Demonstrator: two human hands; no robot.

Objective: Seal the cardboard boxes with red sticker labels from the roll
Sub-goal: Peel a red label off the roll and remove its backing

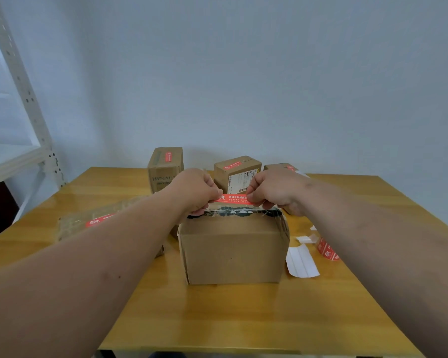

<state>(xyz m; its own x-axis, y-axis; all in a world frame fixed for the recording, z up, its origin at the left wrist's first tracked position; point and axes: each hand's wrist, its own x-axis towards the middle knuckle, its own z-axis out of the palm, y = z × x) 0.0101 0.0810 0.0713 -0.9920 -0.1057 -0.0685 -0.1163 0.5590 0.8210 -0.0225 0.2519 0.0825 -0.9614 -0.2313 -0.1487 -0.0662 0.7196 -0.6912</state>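
Both hands are held above the far top edge of the plain brown cardboard box (233, 250), which serves as the landmark at the middle of the yellow wooden table (217, 319). One end of a red rectangular sticker label (234, 198) with white print is pinched by the curled fingers of the left hand (195, 191); the other end is pinched by the right hand (274, 191). The label is stretched level between them, just over the box's top, where worn black-printed tape is seen. Whether the label touches the box cannot be told. Both forearms are extended forward and converge toward the box from the near corners of the view.

To the right of the box, a roll of red sticker labels (327, 250) is partly hidden by the right forearm, and white strips of backing paper (301, 262) lie just beside the box's right face. To its left, a flat package wrapped in clear film (88, 223) bears a red label. Behind the box, a tall brown carton (164, 166) and two smaller brown cartons (237, 173) (281, 167) stand near the table's far edge, each labelled red. Bare tabletop is left between the box's near face and the table's near edge. A white metal shelf (18, 151) is seen far to the left.
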